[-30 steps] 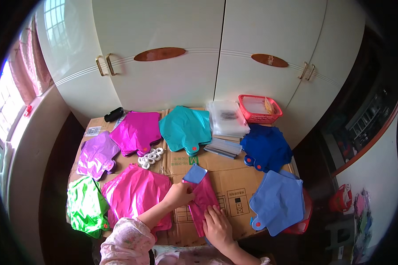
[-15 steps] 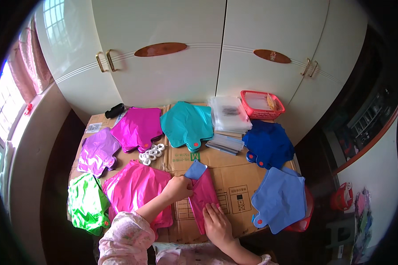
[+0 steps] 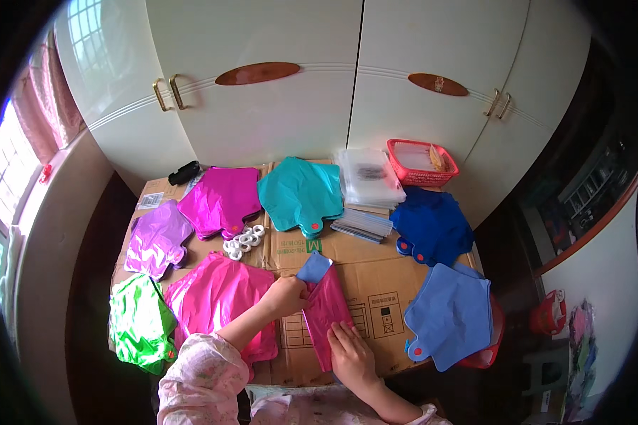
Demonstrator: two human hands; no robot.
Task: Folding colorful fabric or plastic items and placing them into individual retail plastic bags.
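A deflated pink foil balloon [image 3: 330,301] lies folded into a narrow strip on the cardboard in front of me. From its far end sticks out a light blue foil piece [image 3: 314,268]. My left hand [image 3: 288,296] pinches the strip's left edge near that end, its fingertips partly hidden. Flat on the near part of the strip rests my right hand [image 3: 353,355], fingers stretched out and pressing down. Left of the strip, under my left forearm, spreads a stack of pink foil balloons [image 3: 216,290]. A light blue stack [image 3: 450,312] lies to the right.
Green [image 3: 140,322], lilac [image 3: 157,239], magenta [image 3: 220,198], teal [image 3: 299,191] and dark blue [image 3: 432,223] foil stacks ring the cardboard [image 3: 361,273]. White rings [image 3: 244,243], clear plastic sleeves [image 3: 370,177], flat strips [image 3: 364,224] and a red basket [image 3: 418,178] sit toward the back, before white cabinets [image 3: 262,127].
My right hand has barely shifted along the folded pink foil. The left keeps its pinch at the far end. The whole view has tilted slightly.
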